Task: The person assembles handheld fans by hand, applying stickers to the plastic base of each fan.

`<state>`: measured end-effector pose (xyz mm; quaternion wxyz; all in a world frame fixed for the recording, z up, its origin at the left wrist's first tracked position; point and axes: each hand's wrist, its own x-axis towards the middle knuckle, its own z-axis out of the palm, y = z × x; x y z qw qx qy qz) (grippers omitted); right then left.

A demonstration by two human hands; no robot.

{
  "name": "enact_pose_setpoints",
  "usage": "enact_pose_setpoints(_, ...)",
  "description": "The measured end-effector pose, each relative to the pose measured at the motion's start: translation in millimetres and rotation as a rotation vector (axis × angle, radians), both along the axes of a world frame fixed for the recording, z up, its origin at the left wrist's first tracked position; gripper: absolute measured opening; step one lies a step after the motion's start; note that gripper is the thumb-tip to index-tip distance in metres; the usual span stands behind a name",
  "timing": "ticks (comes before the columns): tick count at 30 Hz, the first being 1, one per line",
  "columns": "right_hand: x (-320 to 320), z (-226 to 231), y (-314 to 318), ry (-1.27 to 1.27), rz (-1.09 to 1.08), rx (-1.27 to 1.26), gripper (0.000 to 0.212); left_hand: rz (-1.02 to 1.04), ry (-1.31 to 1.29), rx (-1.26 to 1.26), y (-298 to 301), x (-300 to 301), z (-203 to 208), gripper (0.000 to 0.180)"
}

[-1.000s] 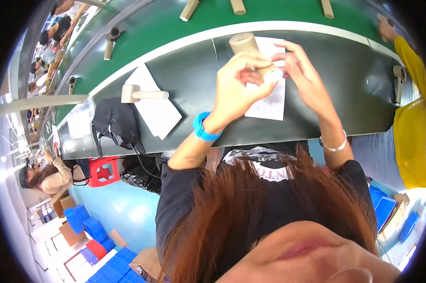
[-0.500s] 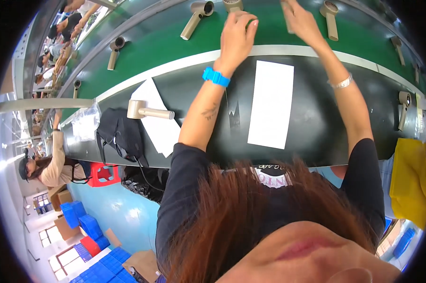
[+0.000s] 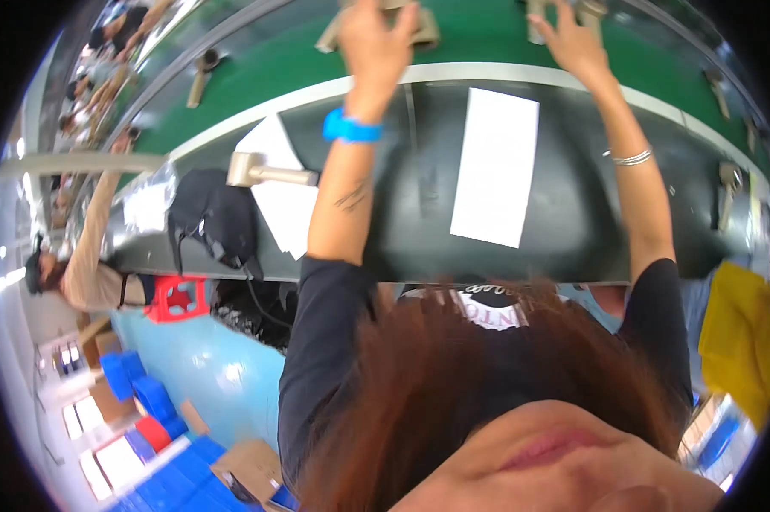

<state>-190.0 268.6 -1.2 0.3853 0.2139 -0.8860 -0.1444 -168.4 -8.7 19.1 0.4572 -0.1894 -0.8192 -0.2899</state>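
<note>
My left hand (image 3: 374,47) reaches over the green belt, its thumb spread and its other fingertips cut off by the upper edge. Beside it lie beige hair dryers: one handle (image 3: 328,36) shows to its left, and another beige part (image 3: 425,31) by the thumb. My right hand (image 3: 578,49) is open with fingers apart, between one beige handle (image 3: 535,27) and another hair dryer (image 3: 591,12); whether it touches either is unclear. A further hair dryer (image 3: 270,173) lies across white sheets (image 3: 287,213) on the dark bench.
A white sheet (image 3: 496,171) lies on the bench (image 3: 410,222) between my arms. To the left are a black bag (image 3: 210,218), clear plastic (image 3: 146,205) and a red stool (image 3: 178,300). Another hair dryer (image 3: 726,196) rests at right, near yellow cloth (image 3: 739,333). A co-worker (image 3: 90,264) reaches over the belt.
My left hand has moved left and farther up, over the hair dryers. The right hand has shifted slightly right and down, its fingers spreading. The whole view has tilted a little.
</note>
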Motion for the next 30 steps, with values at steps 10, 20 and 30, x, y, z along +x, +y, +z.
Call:
enact_pose_setpoints(10,-47.9,-66.7,125.1,-0.263,-0.326,-0.704,0.066,-0.696,-0.344,0.755,-10.6,130.3,41.4,0.028)
enact_pose_setpoints(20,-5.4,-75.3,99.0,-0.737,-0.169,-1.068,0.057,-0.863,-0.412,0.831,-28.1,179.4,54.0,0.041)
enact_pose_setpoints(30,236.3,-46.3,72.5,-0.406,-0.615,-0.479,0.051,-0.722,-1.443,0.918,-15.8,162.1,-42.5,0.031)
